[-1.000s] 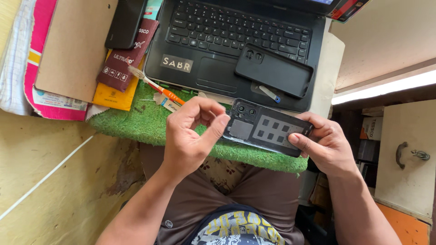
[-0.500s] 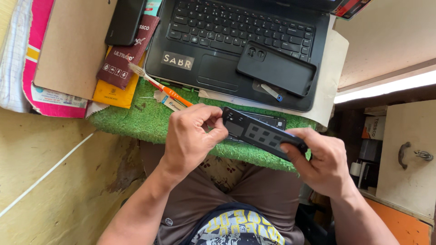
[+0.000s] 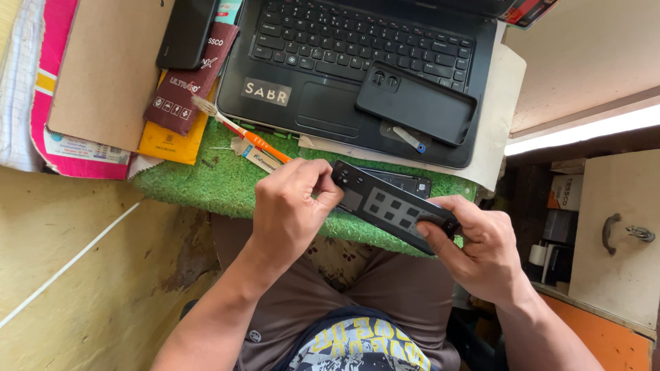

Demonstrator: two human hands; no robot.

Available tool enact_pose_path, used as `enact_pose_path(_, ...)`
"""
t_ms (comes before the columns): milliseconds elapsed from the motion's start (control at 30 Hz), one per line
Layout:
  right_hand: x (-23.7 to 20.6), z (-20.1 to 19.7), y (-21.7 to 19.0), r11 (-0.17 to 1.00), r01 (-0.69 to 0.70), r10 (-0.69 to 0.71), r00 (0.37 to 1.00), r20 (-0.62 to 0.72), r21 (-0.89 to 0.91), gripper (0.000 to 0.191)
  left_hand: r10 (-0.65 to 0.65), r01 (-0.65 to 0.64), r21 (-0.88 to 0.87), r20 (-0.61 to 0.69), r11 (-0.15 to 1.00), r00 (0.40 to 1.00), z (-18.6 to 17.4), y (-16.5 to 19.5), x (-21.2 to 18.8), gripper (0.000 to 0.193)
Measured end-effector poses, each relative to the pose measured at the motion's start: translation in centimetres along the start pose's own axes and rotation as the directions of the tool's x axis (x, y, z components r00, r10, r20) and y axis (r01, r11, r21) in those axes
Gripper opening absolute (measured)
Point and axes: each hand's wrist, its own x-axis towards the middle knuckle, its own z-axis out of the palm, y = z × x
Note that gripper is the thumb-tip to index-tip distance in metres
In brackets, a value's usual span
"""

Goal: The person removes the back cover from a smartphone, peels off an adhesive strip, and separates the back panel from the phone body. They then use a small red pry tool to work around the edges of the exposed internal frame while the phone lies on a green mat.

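My two hands hold a dark phone back panel (image 3: 392, 205), tilted on edge above the green turf mat (image 3: 206, 185). My left hand (image 3: 292, 206) pinches its upper-left end, and my right hand (image 3: 478, 247) grips the lower-right end. Just behind the panel, a second dark phone body (image 3: 405, 184) lies on the mat, mostly hidden.
A black laptop (image 3: 330, 69) sits beyond the mat with a black phone case (image 3: 416, 103) and a small metal tool (image 3: 411, 139) on it. An orange toothbrush (image 3: 240, 130), packets (image 3: 182, 89), another phone (image 3: 187, 31) and cardboard (image 3: 106, 69) lie left. A cabinet door with handle (image 3: 612, 233) stands right.
The panel lay flat facing up a second ago; both hands have since tipped it up on edge and drawn it slightly nearer to me.
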Motion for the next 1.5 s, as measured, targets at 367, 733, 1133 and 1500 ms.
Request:
enact_pose_path(367, 0.5, -0.8, 2.6, 0.825, -0.381, 0.370, 0.922, 0.109, 0.418, 0.025, -0.367, 0.497, -0.540, 0.337, 0.679, 0.867, -1.3, -0.6, 0.5, 0.015)
enact_pose_path(733, 1.2, -0.9, 2.7, 0.838, -0.462, 0.433, 0.887, 0.162, 0.289, 0.033, -0.038, 0.065, -0.296, 0.095, 0.953, 0.995, -0.6, 0.5, 0.5, 0.011)
enact_pose_path(1133, 1.4, -0.5, 3.7, 0.784, -0.488, 0.435, 0.873, 0.220, 0.384, 0.041, -0.362, 0.468, -0.641, 0.301, 0.608, 0.882, -0.7, 0.0, -0.5, 0.026)
enact_pose_path(1500, 1.2, -0.3, 3.4, 0.777, -0.487, 0.383, 0.869, 0.314, 0.399, 0.028, -0.343, 0.417, -0.639, 0.245, 0.646, 0.907, -0.5, 0.2, -1.0, 0.008)
